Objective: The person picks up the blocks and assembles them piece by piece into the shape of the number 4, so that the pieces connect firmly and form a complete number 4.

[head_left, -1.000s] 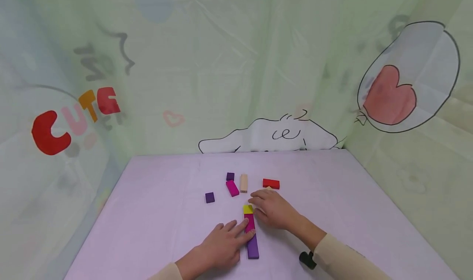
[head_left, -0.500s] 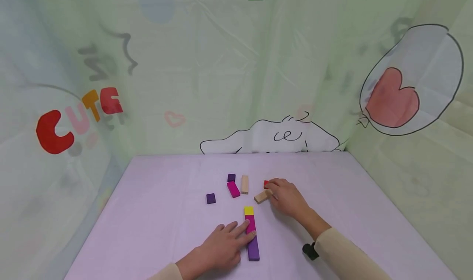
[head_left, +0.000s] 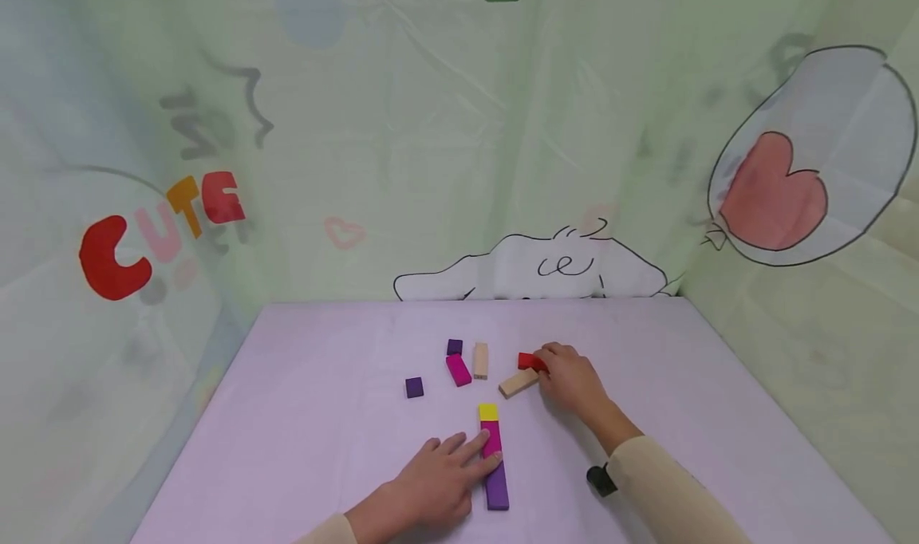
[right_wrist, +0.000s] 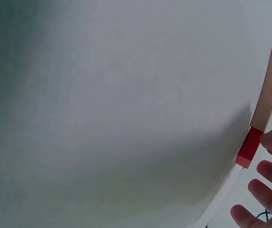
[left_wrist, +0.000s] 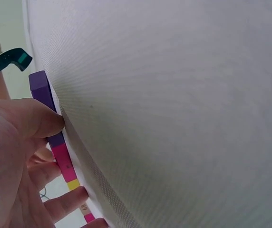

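A row of blocks lies near the front: a yellow block (head_left: 488, 412), a magenta block (head_left: 492, 444) and a long purple block (head_left: 497, 492). My left hand (head_left: 436, 480) rests beside this row, its extended fingers touching the magenta and purple blocks; in the left wrist view its thumb (left_wrist: 48, 121) lies against the purple block. Farther back, my right hand (head_left: 574, 380) pinches the right end of a red block (head_left: 526, 361). The thumb (right_wrist: 271, 139) shows against the red block in the right wrist view. Next to it lies a slanted plain wooden block (head_left: 518, 384).
Behind the row are another plain wooden block (head_left: 480, 360), a second magenta block (head_left: 458, 370) and a small dark purple block (head_left: 455, 347). Another dark purple block (head_left: 414, 388) lies to the left. Printed curtains (head_left: 445, 153) surround the lilac tabletop (head_left: 323, 384).
My right hand has moved back and right, from beside the yellow block to the red block, uncovering the slanted wooden block. My left hand stays on the row.
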A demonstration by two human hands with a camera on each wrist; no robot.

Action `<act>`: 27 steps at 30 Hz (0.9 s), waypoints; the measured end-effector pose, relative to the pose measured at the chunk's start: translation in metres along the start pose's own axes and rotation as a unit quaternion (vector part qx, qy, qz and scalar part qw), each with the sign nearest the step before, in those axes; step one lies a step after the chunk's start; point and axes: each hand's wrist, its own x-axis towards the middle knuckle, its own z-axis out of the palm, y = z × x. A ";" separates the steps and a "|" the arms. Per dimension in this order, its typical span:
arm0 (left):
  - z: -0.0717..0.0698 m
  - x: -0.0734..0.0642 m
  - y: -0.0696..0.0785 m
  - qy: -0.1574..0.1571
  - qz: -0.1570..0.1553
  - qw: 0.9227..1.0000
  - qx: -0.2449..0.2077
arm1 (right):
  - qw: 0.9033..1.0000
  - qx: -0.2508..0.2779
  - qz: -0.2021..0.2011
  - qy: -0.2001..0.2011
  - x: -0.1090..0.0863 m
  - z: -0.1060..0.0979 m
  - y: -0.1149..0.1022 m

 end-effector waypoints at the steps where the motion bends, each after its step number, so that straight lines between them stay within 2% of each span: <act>1: 0.000 0.000 0.000 0.000 0.000 1.000 0.001 | 1.000 0.000 0.000 0.002 0.000 0.001 0.001; 16: -0.001 0.001 0.001 0.007 0.001 1.000 0.016 | 1.000 0.021 0.017 -0.010 -0.005 -0.001 0.007; 20: 0.001 0.001 0.000 0.010 0.002 1.000 0.016 | 0.999 0.021 0.023 -0.025 -0.006 0.001 0.008; 27: 0.004 0.001 0.000 0.010 0.002 1.000 0.019 | 0.996 0.054 0.040 -0.061 -0.009 0.001 0.005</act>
